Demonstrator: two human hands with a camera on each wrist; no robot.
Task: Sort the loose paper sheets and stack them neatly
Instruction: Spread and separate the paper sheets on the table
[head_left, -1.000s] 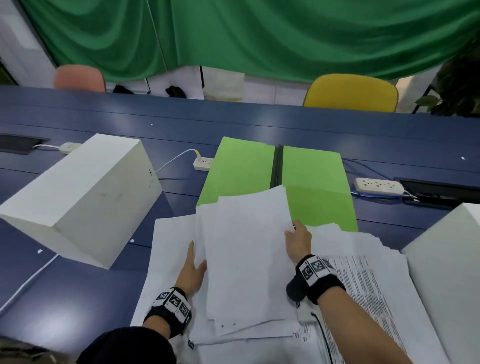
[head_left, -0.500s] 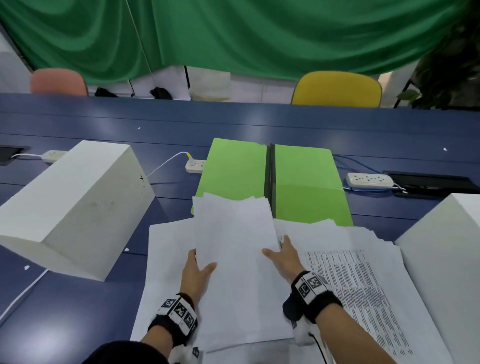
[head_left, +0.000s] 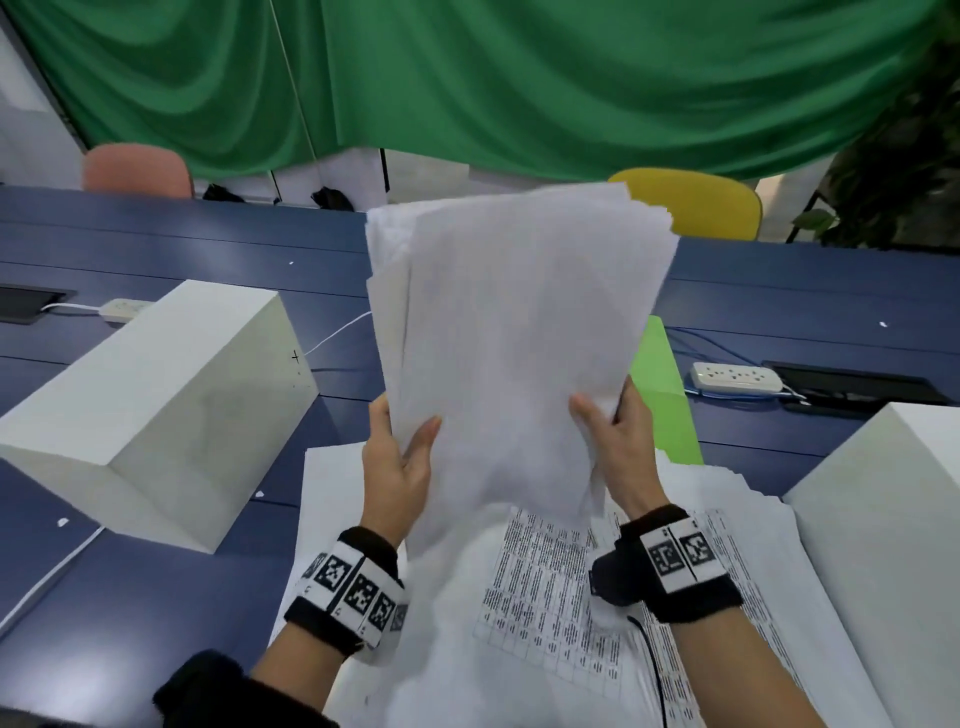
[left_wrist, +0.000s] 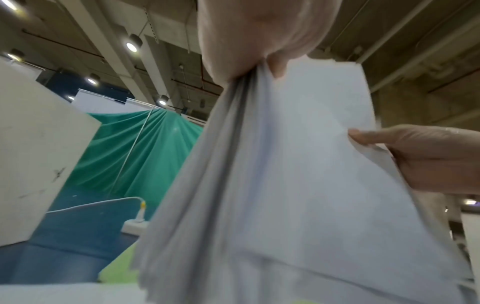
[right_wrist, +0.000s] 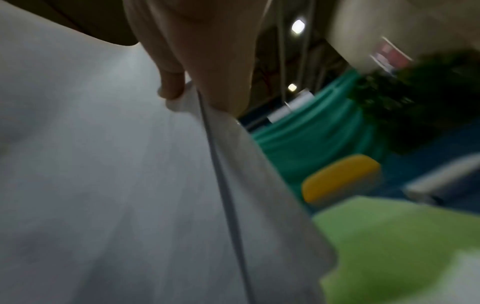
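A bundle of white paper sheets (head_left: 514, 338) stands upright above the table, its top edges fanned unevenly. My left hand (head_left: 400, 452) pinches its lower left edge, thumb on the near face. My right hand (head_left: 613, 431) pinches the lower right edge the same way. The left wrist view shows the bundle (left_wrist: 298, 185) gripped from above by my left hand (left_wrist: 259, 61), with my right hand (left_wrist: 428, 158) at the far edge. In the blurred right wrist view the sheets (right_wrist: 116, 185) fill the left side under my right hand (right_wrist: 192, 86). More loose sheets (head_left: 571, 597), some printed, lie below on the table.
A white box (head_left: 156, 410) sits at the left and another white box (head_left: 893, 519) at the right. An open green folder (head_left: 662, 400) lies behind the bundle, mostly hidden. Power strips (head_left: 735, 376) and cables lie on the blue table (head_left: 208, 249). Chairs stand beyond.
Both hands closed on the sheets that lay flat on the pile and lifted them upright off the table. The bundle now hides most of the green folder.
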